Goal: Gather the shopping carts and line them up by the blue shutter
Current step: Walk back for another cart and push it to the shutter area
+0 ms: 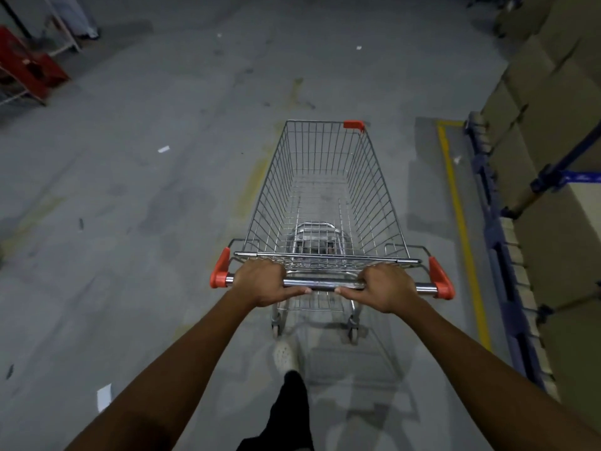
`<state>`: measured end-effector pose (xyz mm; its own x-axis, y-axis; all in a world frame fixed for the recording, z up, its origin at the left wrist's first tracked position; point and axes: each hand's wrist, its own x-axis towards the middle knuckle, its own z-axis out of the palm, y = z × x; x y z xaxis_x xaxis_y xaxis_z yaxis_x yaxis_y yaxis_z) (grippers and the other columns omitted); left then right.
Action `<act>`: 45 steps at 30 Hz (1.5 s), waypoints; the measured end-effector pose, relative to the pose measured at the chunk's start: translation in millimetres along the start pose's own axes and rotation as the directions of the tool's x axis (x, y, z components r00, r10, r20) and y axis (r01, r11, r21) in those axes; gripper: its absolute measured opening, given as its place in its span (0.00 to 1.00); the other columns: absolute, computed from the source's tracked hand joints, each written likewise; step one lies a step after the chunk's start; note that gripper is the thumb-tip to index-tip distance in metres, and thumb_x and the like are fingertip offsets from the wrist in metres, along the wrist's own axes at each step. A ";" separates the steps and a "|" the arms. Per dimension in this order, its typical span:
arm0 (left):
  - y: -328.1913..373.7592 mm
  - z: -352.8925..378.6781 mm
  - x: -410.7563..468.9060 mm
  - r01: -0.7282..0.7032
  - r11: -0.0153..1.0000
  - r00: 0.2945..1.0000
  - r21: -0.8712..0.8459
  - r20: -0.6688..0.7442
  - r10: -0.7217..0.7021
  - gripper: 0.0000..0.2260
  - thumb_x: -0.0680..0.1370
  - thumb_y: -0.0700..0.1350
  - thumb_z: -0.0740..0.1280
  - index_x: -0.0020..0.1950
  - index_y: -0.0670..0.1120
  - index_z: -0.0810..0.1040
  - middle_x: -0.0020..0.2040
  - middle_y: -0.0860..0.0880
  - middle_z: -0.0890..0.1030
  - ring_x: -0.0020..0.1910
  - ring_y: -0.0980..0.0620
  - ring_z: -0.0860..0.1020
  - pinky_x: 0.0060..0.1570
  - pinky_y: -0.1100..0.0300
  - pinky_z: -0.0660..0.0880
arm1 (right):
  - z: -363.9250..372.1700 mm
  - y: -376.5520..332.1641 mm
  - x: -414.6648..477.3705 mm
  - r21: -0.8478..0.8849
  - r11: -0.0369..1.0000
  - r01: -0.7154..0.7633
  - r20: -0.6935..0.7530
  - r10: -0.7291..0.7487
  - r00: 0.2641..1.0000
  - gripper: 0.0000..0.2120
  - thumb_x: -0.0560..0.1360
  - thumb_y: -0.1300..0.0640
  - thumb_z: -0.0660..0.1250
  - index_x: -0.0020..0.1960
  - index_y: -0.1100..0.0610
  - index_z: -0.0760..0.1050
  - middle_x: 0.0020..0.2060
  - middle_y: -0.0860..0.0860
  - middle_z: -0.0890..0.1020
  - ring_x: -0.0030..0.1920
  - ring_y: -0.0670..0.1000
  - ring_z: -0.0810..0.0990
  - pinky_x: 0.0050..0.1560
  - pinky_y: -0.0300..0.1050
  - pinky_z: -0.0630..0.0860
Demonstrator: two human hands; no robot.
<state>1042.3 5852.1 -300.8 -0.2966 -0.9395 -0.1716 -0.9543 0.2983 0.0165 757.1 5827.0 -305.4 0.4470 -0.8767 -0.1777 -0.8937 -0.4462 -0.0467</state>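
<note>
cart point(370, 190) sits lower centre of frame, nose pointing up the frame, on grey floor point(146, 222). left hand point(260, 281) is wrapped over the handle bar point(325, 284) left of its middle. right hand point(387, 286) is wrapped over it right of middle, thumbs tucked under and nearly meeting. both hands grasp the bar. one shoe point(285, 354) is just behind the rear wheels. the blue shutter is not in view, so i can't tell how far there is to go.

risks: a blue rack point(500, 242) stacked with boxes point(553, 92) runs down the right edge of frame. the cart's right side is near the yellow line point(455, 196) in front of it, so a drift right would likely clip the rack base. the hands sit close together on the bar, which gives weak steering leverage, so a sticky wheel could swing the nose. the shoe is close to the wheels and a long stride could catch them. paper scraps point(104, 398) lie on the floor at lower left and mid left, and might snag a caster.

room: the floor runs wide across the left and top of frame. the tight edge is the right. a red frame point(29, 66) stands at upper left, well apart from the cart, and i can't tell what it is. the best lane is probably straight up the frame or slightly left.
</note>
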 end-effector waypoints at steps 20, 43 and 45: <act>-160.3 -75.6 390.9 -0.052 0.999 0.999 -0.001 -0.006 0.052 0.41 0.66 0.84 0.43 0.32 0.48 0.75 0.31 0.50 0.76 0.33 0.51 0.76 0.36 0.56 0.70 | -87.4 148.1 374.7 -0.003 0.996 -0.094 0.000 0.094 0.996 0.44 0.60 0.14 0.36 0.36 0.49 0.74 0.35 0.48 0.80 0.37 0.50 0.77 0.44 0.46 0.74; -247.3 -159.3 813.5 0.061 0.997 0.998 -0.043 -0.019 -0.061 0.41 0.65 0.85 0.45 0.30 0.49 0.73 0.29 0.52 0.75 0.30 0.53 0.75 0.34 0.57 0.73 | -170.4 388.5 754.6 0.034 0.997 -0.070 0.063 0.068 0.996 0.48 0.60 0.13 0.39 0.41 0.50 0.80 0.36 0.48 0.80 0.39 0.51 0.79 0.48 0.49 0.78; -257.8 -163.4 844.9 0.060 0.998 0.998 -0.026 -0.025 -0.061 0.40 0.66 0.84 0.47 0.31 0.48 0.74 0.29 0.52 0.76 0.30 0.53 0.75 0.33 0.58 0.71 | -176.1 402.9 783.1 0.026 0.997 -0.067 0.055 0.066 0.996 0.50 0.59 0.13 0.38 0.41 0.50 0.80 0.35 0.48 0.80 0.38 0.51 0.79 0.48 0.49 0.79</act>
<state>1031.9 4953.9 -289.1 -0.2386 -0.9599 -0.1473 -0.9711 0.2366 0.0314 753.8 4929.0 -290.2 0.3844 -0.8930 -0.2343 -0.9225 -0.3812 -0.0605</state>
